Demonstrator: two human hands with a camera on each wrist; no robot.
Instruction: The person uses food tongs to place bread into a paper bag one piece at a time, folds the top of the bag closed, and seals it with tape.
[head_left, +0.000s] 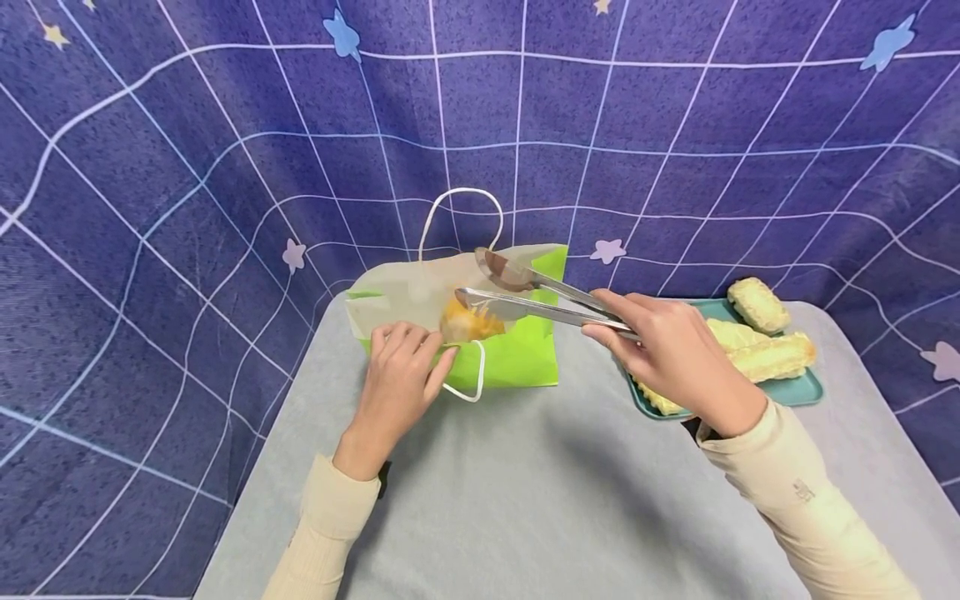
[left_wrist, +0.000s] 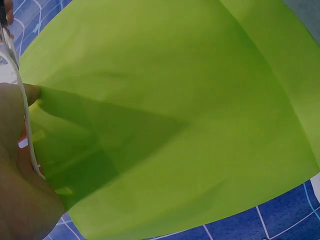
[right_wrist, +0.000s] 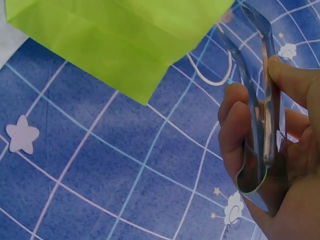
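A bright green paper bag (head_left: 525,358) with a pale inside stands with its mouth open, and a golden-brown pastry (head_left: 456,327) shows within it. At the bag's near rim my left hand (head_left: 397,375) grips the paper, its fingers over the edge and thumb outside, as the left wrist view also shows. My right hand (head_left: 675,354) holds metal tongs (right_wrist: 265,110) around their arms. Their tips are spread apart over the bag's mouth with nothing between them. One tip overlaps the pastry's upper edge in the head view; whether they touch I cannot tell.
A teal tray (head_left: 808,390) lies right of the bag, partly behind my right hand, bearing several pale-yellow pastries, including a long one (head_left: 780,357) and a small block-shaped one (head_left: 759,306). White cord handles (head_left: 465,190) stick out from the bag. A blue gridded curtain (head_left: 645,108) hangs behind the grey table (head_left: 510,500).
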